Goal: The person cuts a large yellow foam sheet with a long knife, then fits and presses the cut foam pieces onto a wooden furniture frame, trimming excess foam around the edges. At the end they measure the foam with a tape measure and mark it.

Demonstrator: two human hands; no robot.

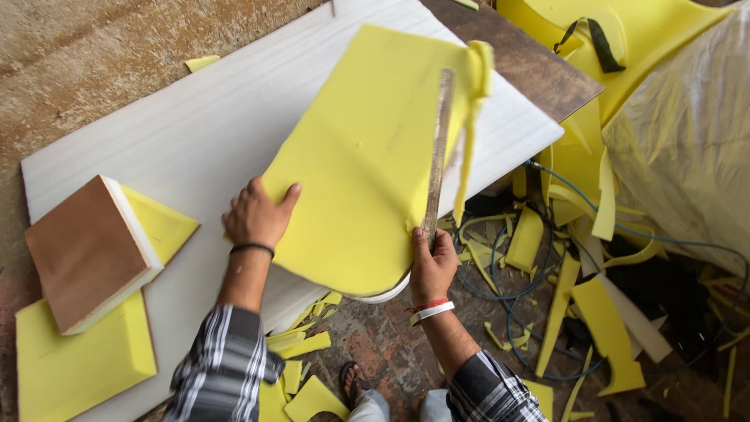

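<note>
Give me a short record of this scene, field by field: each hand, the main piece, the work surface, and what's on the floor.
left hand: pressing flat on the edge of the yellow foam sheet
right hand: grip closed on a long metal blade laid along the foam's right edge
cut strip: thin foam strip peeling off beside the blade
surface: white board
left side: wooden-faced block on yellow foam pads
floor: foam offcuts, blue cable
</note>
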